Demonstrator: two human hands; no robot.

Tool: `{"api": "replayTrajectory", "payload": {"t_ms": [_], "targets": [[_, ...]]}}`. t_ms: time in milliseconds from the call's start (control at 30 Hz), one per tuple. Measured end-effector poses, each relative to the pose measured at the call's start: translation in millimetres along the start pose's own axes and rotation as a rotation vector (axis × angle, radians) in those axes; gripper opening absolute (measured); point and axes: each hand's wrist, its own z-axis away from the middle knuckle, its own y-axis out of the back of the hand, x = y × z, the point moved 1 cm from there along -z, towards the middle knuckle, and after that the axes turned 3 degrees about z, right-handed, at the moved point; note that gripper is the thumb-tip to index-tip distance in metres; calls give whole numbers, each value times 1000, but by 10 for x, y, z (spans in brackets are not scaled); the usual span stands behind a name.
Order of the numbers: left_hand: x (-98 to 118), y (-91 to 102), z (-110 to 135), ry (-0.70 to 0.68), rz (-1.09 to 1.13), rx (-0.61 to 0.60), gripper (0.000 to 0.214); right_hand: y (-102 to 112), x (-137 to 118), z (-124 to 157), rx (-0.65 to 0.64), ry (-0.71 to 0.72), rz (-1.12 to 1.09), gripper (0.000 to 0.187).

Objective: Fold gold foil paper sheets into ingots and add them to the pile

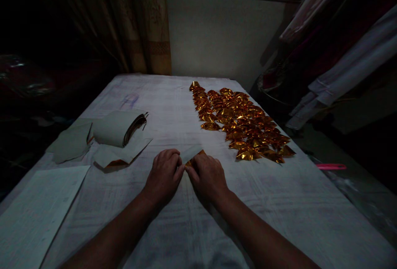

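My left hand (163,174) and my right hand (207,174) rest knuckles-up side by side on the white cloth table (279,211). Both pinch a small paper piece (192,153), pale on one face and gold foil on the other, held flat on the cloth between the fingertips. To the right lie several folded gold foil pieces (245,124) in rows. A curled stack of pale sheets (119,127) sits to the left of my left hand.
Loose pale sheets (122,153) and another (71,143) lie by the stack; a large white sheet (34,215) covers the near left corner. A curtain (145,25) hangs behind. Hanging clothes (341,54) and a pink object (331,166) are at the right.
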Motion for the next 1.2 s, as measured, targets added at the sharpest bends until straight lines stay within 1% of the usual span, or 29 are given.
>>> {"api": "replayTrajectory", "payload": {"t_ms": [133,300,433,533,600,733,800,933,1067,1200], "targets": [[-5,6,-5,4,8,0,11,9,77,-6,-39,19,-90,8],[-12,12,-20,13,7,-26,11,6,192,-20,-70,47,-180,15],[-7,27,-21,20,9,-32,8,4,225,-30,-78,54,-215,17],[-17,31,-9,-2,14,-25,7,-4,225,-29,-72,44,-215,17],[-21,31,5,-48,4,-12,13,-13,224,-23,-63,37,-213,17],[22,49,48,-212,-117,-22,25,-34,231,-9,-43,35,-239,16],[51,81,74,-254,-214,-49,32,-39,237,-6,-42,40,-252,15],[42,188,116,-230,-340,-101,44,-35,244,-10,-61,37,-249,13],[-37,268,143,-216,-390,-128,40,-36,242,-12,-63,31,-250,13],[-53,267,170,-236,-420,-109,39,-54,240,-8,-39,33,-248,16]]}}
